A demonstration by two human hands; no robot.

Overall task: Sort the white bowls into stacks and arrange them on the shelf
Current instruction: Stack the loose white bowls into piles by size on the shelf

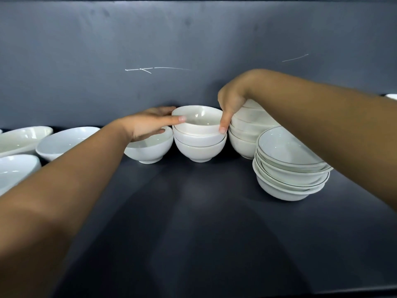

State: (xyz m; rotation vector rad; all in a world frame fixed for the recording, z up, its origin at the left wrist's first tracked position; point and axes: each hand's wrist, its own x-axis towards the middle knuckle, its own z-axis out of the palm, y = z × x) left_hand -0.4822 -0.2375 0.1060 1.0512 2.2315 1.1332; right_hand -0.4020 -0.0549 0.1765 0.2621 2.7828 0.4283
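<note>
Since glazed ceramic chips and slips, the top bowl [197, 121], on the middle stack [199, 147] on the shelf [193, 211], wants two-sided holds; left hand [150, 123] presses flat against it; right hand [232, 102] seemingly pinches its rim.

**A:** Where did the one view sit?
**B:** Head-worn, wide-angle. It looked forward and down over the dark grey matte shelf board [193, 222] and faced the scuffed dark grey back wall [150, 39] nearly square on.
**A:** How near?
**B:** Close. The left forearm [64, 179] came in from the lower left corner and the right forearm [322, 117] from the right edge. Both reached the stack of small white ceramic bowls [199, 145] at mid-frame, near the wall.
**A:** Overlap?
**B:** Single view only.
</note>
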